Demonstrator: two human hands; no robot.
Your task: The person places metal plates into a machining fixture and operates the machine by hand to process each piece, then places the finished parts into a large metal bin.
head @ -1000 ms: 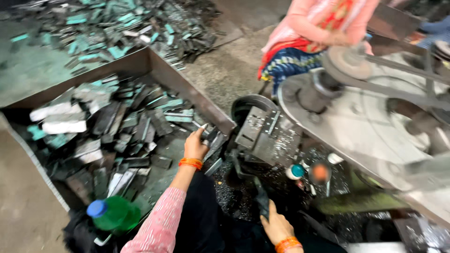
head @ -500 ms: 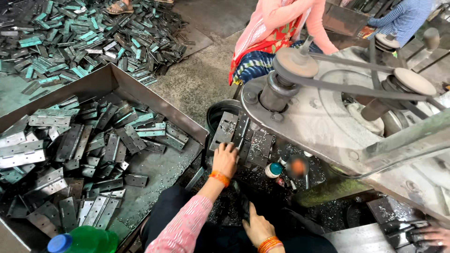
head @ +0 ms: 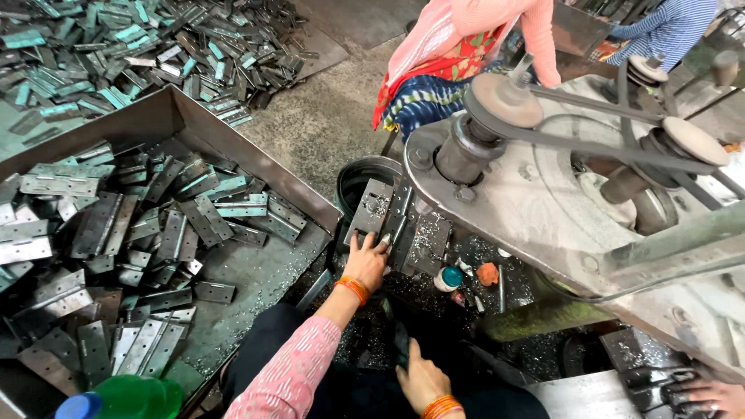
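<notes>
Below, the left hand [head: 366, 260] presses its fingers onto a flat metal plate [head: 371, 211] at the machine bed [head: 425, 242], holding it in place beside the belt-driven press [head: 543, 194]. The right hand [head: 423, 379] rests low near the person's lap, closed around what may be a dark lever [head: 400, 345], though the view is poor. A steel tray [head: 256, 167] heaped with hinge blanks [head: 155, 225] sits to the left, a green bottle [head: 128, 397] at its near corner
</notes>
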